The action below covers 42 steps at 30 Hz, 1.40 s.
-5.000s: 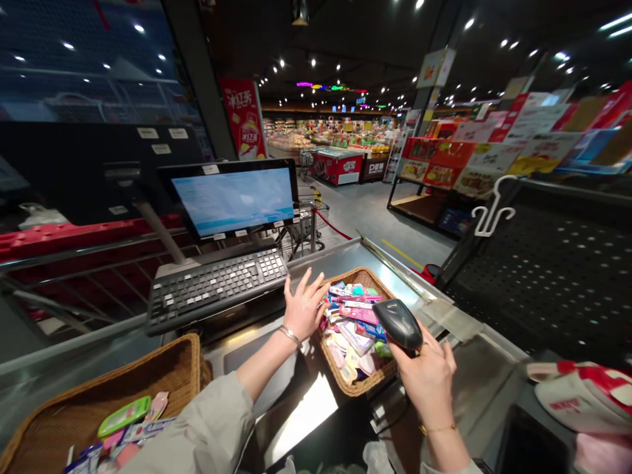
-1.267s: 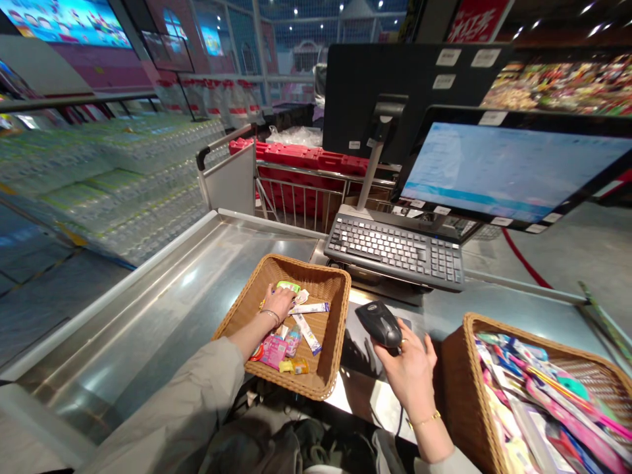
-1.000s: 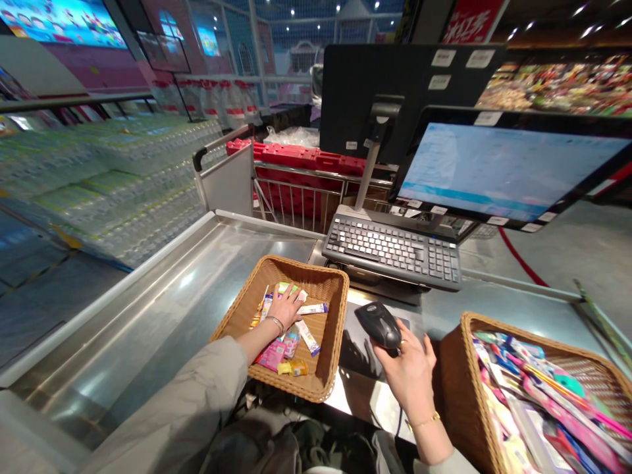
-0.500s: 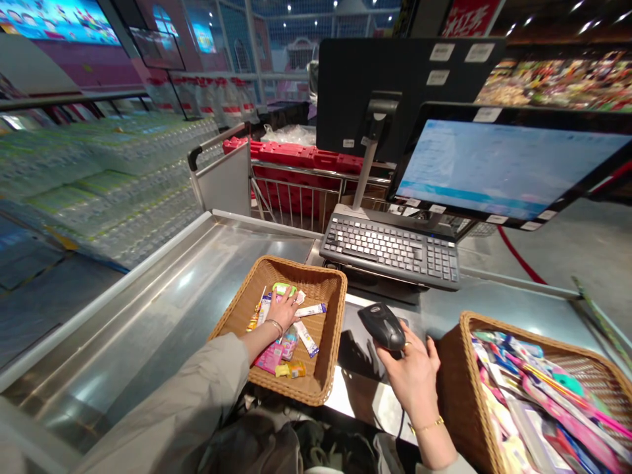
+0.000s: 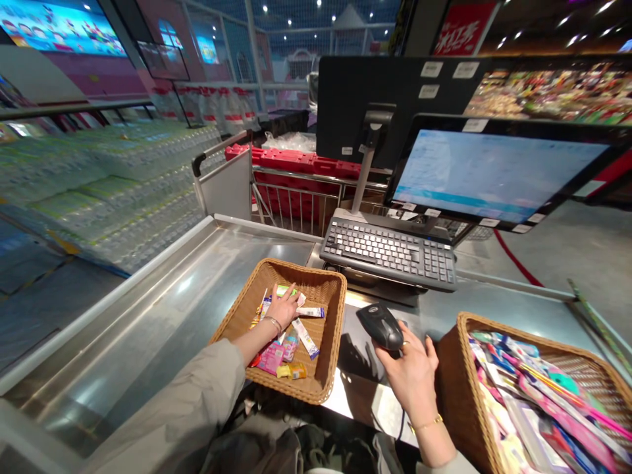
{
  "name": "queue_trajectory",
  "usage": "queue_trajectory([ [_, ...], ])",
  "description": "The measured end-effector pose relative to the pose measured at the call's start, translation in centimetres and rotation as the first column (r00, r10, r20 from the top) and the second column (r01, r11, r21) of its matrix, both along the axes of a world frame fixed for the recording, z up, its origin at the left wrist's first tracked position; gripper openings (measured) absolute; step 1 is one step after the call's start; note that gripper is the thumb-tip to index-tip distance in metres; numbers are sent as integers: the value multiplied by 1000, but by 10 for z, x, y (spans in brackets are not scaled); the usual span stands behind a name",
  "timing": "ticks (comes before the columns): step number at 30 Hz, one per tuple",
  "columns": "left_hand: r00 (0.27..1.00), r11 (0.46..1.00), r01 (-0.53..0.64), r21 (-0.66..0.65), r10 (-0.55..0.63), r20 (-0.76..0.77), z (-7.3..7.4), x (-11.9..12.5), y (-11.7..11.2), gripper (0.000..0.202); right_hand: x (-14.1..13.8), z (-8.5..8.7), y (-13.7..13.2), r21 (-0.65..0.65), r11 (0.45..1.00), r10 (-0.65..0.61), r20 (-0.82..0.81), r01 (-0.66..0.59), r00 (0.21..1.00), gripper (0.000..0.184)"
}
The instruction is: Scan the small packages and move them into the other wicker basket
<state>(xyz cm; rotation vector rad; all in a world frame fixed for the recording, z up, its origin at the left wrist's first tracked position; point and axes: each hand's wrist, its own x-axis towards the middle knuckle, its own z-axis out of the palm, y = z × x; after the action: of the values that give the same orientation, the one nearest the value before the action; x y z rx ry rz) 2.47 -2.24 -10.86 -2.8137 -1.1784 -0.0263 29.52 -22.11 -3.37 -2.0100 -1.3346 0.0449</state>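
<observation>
My left hand [image 5: 283, 309] reaches into a brown wicker basket [image 5: 339, 329], palm down with fingers spread over small packets. Around it lie a green packet [image 5: 285, 290], white-and-blue stick packets [image 5: 306, 338], a pink packet [image 5: 271, 358] and a yellow packet [image 5: 292, 371]. What lies under the palm is hidden. To the right of this basket, my right hand [image 5: 409, 372] is closed around a black handheld barcode scanner [image 5: 380, 326], held above the counter with its head pointing up and left. A cable hangs below the wrist.
A second wicker basket [image 5: 461, 368], full of toothbrushes and other packaged items, stands at the right. Behind the scanner are a keyboard [image 5: 390, 253], a lit monitor [image 5: 498, 171] and a dark screen back [image 5: 355, 92]. A raised rim [image 5: 148, 263] edges the metal counter [image 5: 192, 270] on the left.
The view has tilted up slightly. My left hand stays over the packets with its fingers a little more spread. My right hand keeps the scanner in almost the same place.
</observation>
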Motion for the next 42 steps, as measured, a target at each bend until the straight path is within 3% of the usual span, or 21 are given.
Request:
queue_trajectory([
  [12, 993, 990, -86, 110, 76, 93, 52, -7, -15, 18, -5, 9, -8, 33, 999, 17, 22, -18, 1000, 29],
  [24, 979, 978, -114, 174, 80, 190, 102, 8, -36, 19, 0, 24, -22, 67, 998, 11, 42, -14, 999, 29],
  [34, 964, 961, -54, 270, -20, 265, 132, 52, -53, 14, 7, 39, -39, 122, 992, 13, 60, -20, 998, 20],
  [42, 937, 938, 14, 347, -134, 322, 142, 97, -61, 15, 12, 47, -52, 137, 990, -29, 93, 16, 995, 17],
])
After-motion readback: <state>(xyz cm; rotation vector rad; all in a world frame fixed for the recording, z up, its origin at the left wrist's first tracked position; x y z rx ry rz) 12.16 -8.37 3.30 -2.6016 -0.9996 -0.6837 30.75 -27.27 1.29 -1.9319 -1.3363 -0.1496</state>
